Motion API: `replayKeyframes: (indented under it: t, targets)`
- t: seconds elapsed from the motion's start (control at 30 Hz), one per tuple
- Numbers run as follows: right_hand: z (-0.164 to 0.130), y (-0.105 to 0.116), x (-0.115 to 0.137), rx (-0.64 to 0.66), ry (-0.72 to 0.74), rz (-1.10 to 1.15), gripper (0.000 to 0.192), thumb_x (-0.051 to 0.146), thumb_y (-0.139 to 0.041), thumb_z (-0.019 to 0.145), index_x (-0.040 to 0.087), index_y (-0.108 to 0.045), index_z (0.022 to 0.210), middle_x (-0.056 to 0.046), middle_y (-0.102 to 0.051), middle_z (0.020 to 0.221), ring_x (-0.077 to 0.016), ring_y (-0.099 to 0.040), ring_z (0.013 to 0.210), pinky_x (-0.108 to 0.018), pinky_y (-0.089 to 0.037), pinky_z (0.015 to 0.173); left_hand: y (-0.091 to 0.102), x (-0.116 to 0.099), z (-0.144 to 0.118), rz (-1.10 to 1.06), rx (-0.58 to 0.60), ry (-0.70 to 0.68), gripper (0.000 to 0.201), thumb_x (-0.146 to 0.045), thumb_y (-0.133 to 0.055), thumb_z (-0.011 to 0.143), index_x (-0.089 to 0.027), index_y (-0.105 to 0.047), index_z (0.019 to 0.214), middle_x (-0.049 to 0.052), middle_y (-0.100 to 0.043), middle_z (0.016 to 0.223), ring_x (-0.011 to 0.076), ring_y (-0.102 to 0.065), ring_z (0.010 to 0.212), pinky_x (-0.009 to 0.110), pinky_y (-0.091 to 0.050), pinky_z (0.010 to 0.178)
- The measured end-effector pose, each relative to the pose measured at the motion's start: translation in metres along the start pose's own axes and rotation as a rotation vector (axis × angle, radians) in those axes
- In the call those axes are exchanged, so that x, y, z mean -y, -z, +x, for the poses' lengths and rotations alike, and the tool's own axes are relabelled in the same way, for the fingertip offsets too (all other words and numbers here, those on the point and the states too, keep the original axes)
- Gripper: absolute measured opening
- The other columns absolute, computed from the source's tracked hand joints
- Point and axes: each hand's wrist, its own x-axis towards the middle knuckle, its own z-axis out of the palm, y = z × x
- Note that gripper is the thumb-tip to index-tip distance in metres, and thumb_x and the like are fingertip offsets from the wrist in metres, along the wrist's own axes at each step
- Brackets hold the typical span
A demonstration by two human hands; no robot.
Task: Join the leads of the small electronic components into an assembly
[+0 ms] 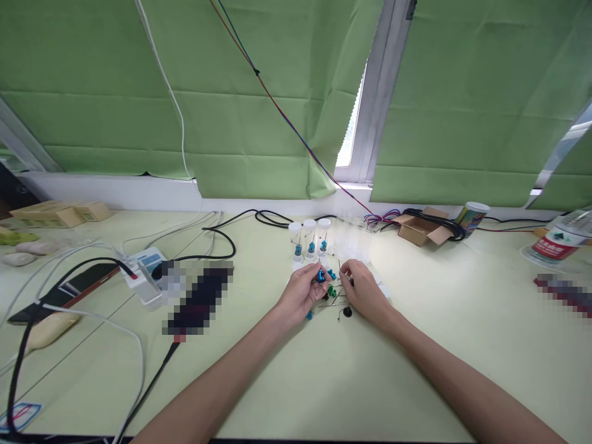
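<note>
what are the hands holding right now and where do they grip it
The left hand pinches a small blue part by its body between the fingertips. The right hand seems to pinch a thin pin near its lower end; too small to be sure.

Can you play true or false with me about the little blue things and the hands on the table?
1. The left hand holds a small blue part in its fingers. True.
2. Three clear tubes stand upright behind the hands, each with a blue piece inside. True.
3. The right hand is lifting the cardboard box. False: the box sits far back by the window, and the right hand pinches a thin pin close to the left hand.
4. The window blinds are red. False: they are green.
5. A small black disc lies on the table near the right hand. True.
</note>
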Motion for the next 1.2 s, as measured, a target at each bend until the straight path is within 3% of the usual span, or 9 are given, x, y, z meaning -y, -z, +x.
replayKeyframes:
  t: [0.37,0.53,0.8,1.2]
  targets:
    - [0.000,0.006,0.012,-0.210,0.015,0.161,0.004,0.021,-0.048,0.094,0.020,-0.053,0.095,-0.004,-0.061,0.082,-0.0171,-0.058,0.073,-0.030,-0.048,0.070,-0.005,-0.003,-0.001,-0.005,-0.058,0.019,0.017,-0.024,-0.059,0.088,-0.013,-0.056,0.075,0.004,-0.060,0.067,0.0075,-0.052,0.051,0.017,-0.042,0.048]
    - [-0.001,0.005,0.016,-0.275,0.059,0.223,0.026,0.018,-0.050,0.093,0.020,-0.045,0.118,-0.001,-0.059,0.078,-0.0157,-0.057,0.070,-0.030,-0.050,0.069,-0.004,-0.003,-0.002,-0.011,-0.039,0.021,0.017,-0.026,-0.062,0.086,-0.013,-0.057,0.076,0.004,-0.060,0.067,0.0074,-0.053,0.052,0.017,-0.043,0.051]
    - [-0.003,0.011,0.027,-0.203,0.218,0.175,0.019,0.010,-0.046,0.092,0.019,-0.062,0.098,-0.004,-0.058,0.080,-0.0160,-0.055,0.071,-0.029,-0.047,0.064,-0.002,-0.001,-0.002,0.013,-0.001,-0.013,0.023,-0.034,-0.069,0.081,-0.014,-0.058,0.075,0.002,-0.060,0.067,0.0072,-0.051,0.052,0.018,-0.041,0.049]
    - [-0.006,0.013,0.031,-0.146,0.272,0.273,0.032,0.011,-0.040,0.095,0.021,-0.060,0.119,-0.011,-0.064,0.103,-0.0205,-0.062,0.093,-0.036,-0.053,0.080,-0.003,0.000,-0.003,0.003,-0.002,-0.022,0.023,-0.032,-0.069,0.081,-0.012,-0.060,0.074,0.002,-0.060,0.068,0.0062,-0.051,0.051,0.018,-0.041,0.049]
